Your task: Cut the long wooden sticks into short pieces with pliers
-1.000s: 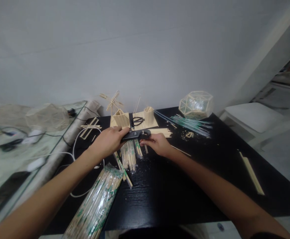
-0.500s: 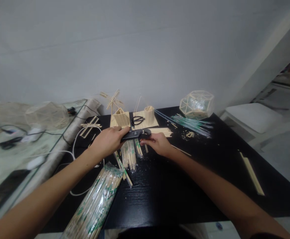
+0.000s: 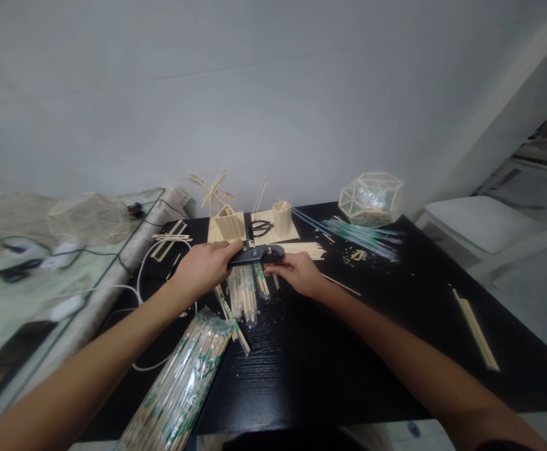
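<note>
My left hand (image 3: 204,268) is closed round the handles of a black cutter (image 3: 257,254), held level over the black table (image 3: 348,351). Its round head lies just above my right hand (image 3: 295,272). That hand pinches a short thin wooden stick (image 3: 275,278), which stands up at the cutter's jaw. Under both hands lie several cut bamboo sticks in torn wrappers (image 3: 244,293). A long plastic pack of bamboo skewers (image 3: 179,388) lies by my left forearm.
At the back stand a small stick house (image 3: 227,223), a stick cup on a card (image 3: 281,216), black scissors (image 3: 259,228), a stick windmill (image 3: 212,188) and a geodesic stick ball (image 3: 371,198). A white cable (image 3: 138,289) loops at the left. A flat wooden strip (image 3: 476,330) lies at the right.
Nearly nothing: both hands stay at the cutter and the stick, with only a slight shift of the view.
</note>
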Demonstrator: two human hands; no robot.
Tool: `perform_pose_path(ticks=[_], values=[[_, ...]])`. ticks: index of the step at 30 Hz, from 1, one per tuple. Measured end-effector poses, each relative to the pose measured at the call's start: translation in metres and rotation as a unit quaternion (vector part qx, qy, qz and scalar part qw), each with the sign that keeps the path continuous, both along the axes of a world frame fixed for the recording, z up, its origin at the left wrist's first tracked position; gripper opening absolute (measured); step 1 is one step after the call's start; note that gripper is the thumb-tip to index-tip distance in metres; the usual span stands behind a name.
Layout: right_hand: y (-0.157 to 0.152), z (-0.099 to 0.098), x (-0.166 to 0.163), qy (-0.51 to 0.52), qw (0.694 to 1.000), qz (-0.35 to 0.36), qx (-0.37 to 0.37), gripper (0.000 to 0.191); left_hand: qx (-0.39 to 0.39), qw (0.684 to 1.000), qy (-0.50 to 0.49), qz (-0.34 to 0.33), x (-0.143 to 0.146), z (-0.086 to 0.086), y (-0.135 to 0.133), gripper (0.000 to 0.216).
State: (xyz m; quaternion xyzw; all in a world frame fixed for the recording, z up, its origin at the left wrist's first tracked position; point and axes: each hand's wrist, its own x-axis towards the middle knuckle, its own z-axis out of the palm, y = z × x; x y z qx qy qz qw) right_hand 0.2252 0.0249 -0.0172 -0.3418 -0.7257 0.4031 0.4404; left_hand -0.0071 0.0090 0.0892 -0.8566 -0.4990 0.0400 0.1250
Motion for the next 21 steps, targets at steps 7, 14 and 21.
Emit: perform_pose_path(ticks=[7,14,21], values=[[0.0,0.032,0.023,-0.084,0.993,0.078,-0.031,0.019,0.069,0.98,-0.181,0.054,-0.013,-0.011,0.003,0.02],[0.022,0.025,0.058,-0.284,0.94,0.089,-0.168,0.006,0.073,0.843,-0.524,0.094,0.003,-0.032,-0.004,0.029],[0.024,-0.004,0.038,-0.361,0.927,-0.069,-0.076,0.016,-0.124,0.802,-0.58,0.072,0.03,-0.078,-0.024,0.047]])
